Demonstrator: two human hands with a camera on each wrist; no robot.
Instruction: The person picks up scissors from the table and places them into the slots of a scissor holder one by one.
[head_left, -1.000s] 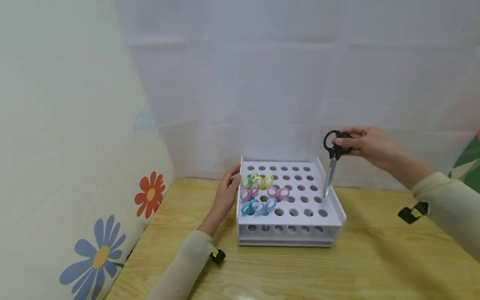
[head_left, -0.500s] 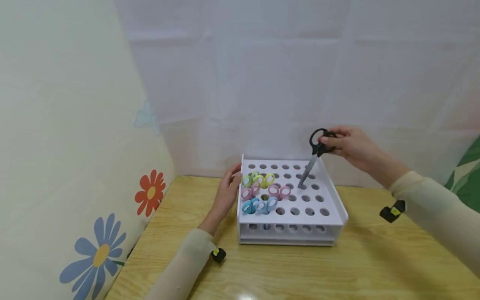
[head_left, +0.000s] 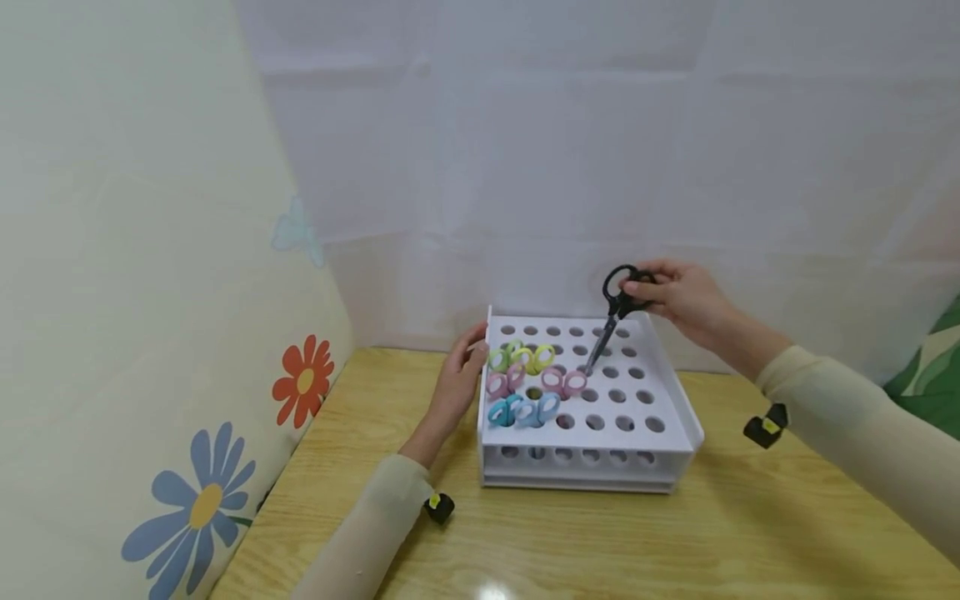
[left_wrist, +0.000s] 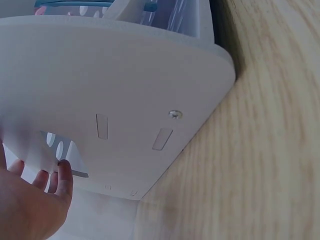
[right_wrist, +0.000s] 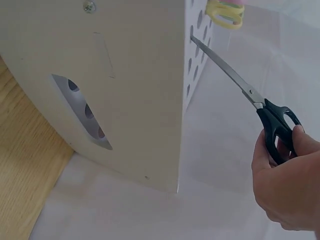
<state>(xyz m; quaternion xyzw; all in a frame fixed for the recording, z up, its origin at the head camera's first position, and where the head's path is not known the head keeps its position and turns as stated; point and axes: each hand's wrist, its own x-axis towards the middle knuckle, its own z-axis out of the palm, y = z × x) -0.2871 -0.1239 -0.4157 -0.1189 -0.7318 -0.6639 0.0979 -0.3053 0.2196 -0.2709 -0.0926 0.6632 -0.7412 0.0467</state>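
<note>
In the head view my right hand [head_left: 686, 304] pinches black-handled scissors [head_left: 618, 305] by the handle, closed blades pointing down and leftward. The tip is at a hole in the white perforated rack [head_left: 672, 412]; the right wrist view has the blade end [right_wrist: 197, 41] at a hole too, how deep I cannot tell. My left hand [head_left: 456, 379] rests against the rack's left side, its fingertips by a slot in the panel in the left wrist view. Several small scissors stand in the left holes, with yellow [head_left: 533, 362], pink [head_left: 564, 387], teal [head_left: 513, 407] and light blue handles, among others.
The rack stands on a wooden table [head_left: 570, 542], close to a white cloth backdrop [head_left: 525, 167]. A flower-printed panel [head_left: 187, 292] runs along the left. Raised side walls flank the rack's top. Black devices [head_left: 767, 426] sit at both wrists.
My right hand has moved left over the rack, carrying the black scissors from near the right wall to a hole beside the pink handles. The left hand stays at the rack's side.
</note>
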